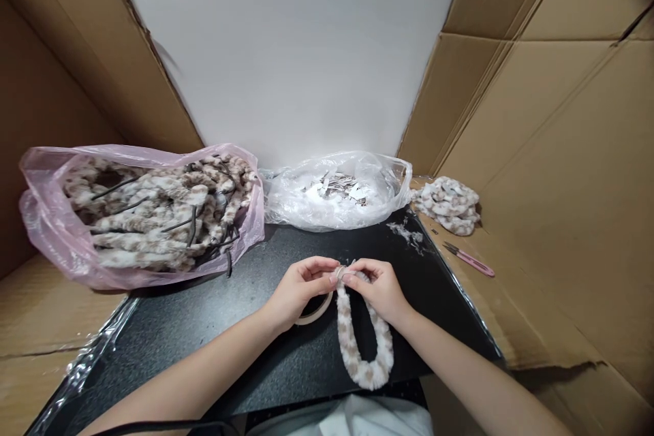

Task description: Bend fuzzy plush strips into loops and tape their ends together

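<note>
A fluffy white-and-beige loop (365, 371) hangs down towards the table's front edge, its two ends brought together at the top. My left hand (309, 286) pinches those ends between thumb and fingers. From the other side, my right hand (377, 286) grips the same spot, thumb and fingertips pressed on it. A pale band seems to wrap the join, though my fingers partly cover it. Beneath my left hand a roll of beige tape (317, 313) lies on the black table (214, 340), partly hidden.
A pink plastic bag (38, 218) at the left holds many fluffy strips with dark cords. Behind my hands lies a clear bag (291, 201) with shiny scraps. Fluffy loops (448, 204) and pink-handled thread snips (475, 263) rest on cardboard at the right. Cardboard walls (572, 170) enclose the sides.
</note>
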The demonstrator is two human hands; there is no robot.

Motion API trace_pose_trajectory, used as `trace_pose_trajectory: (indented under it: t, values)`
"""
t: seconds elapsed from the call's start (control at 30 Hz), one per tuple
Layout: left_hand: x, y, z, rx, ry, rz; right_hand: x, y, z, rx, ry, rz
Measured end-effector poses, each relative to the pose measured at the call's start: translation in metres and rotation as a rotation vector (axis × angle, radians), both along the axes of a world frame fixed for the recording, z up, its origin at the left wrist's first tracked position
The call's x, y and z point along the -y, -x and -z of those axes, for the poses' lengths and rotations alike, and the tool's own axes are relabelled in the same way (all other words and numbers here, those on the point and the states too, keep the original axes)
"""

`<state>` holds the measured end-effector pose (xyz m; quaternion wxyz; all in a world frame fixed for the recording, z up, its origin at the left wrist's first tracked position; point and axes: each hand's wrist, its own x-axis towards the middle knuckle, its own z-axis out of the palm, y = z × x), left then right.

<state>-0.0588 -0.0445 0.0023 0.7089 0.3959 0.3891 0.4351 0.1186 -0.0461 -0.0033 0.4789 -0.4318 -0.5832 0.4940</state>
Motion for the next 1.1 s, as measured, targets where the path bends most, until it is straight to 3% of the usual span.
trace_pose_trajectory:
  t: [0.23, 0.5, 0.77, 0.93, 1.1]
  values:
    - [0.0011, -0.0033, 0.0012, -0.023, -0.057, -0.005, -0.0009, 0.0006, 0.0019, -0.044, -0.08, 0.014]
    - [0.0008, -0.0038, -0.0003, -0.15, -0.191, -0.072, -0.0014, -0.001, -0.0034, -0.066, -0.021, -0.088]
    - [0.0029, -0.002, 0.0015, -0.328, -0.429, -0.017, -0.003, 0.0002, -0.0013, -0.129, 0.085, -0.002]
    - [0.0049, -0.0015, -0.0017, -0.398, -0.483, 0.041, 0.0003, 0.0012, -0.0021, -0.122, 0.098, -0.016]
    - [0.001, 0.0035, -0.0079, -0.502, -0.59, -0.087, -0.0016, -0.0017, -0.0033, -0.151, 0.21, -0.117]
